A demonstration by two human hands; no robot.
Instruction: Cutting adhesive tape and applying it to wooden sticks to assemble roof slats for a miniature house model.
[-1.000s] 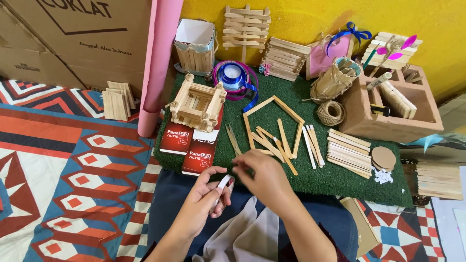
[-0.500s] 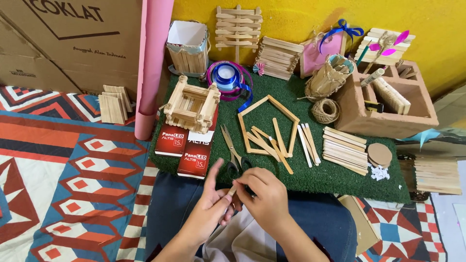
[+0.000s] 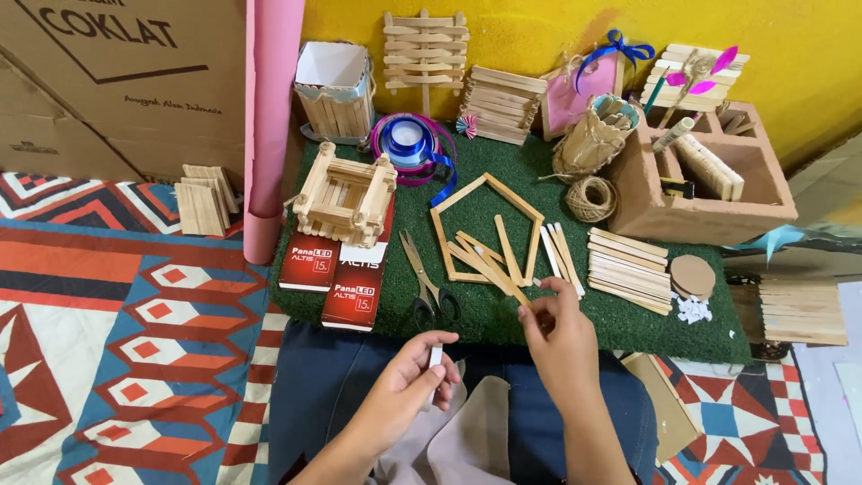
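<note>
Left hand [image 3: 404,386] pinching small white tube [image 3: 435,361]; right hand [image 3: 558,332] gripping wooden stick [image 3: 492,272] at green mat's [image 3: 503,314] near edge. Risk: stick slipping, knocking pentagon frame [image 3: 489,229].

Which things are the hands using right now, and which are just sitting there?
In use:
- left hand holding a small white tube
- right hand pinching a wooden stick

Just lying about:
- scissors
- twine ball
- little stick house
- two red boxes
- ribbon rolls
</note>
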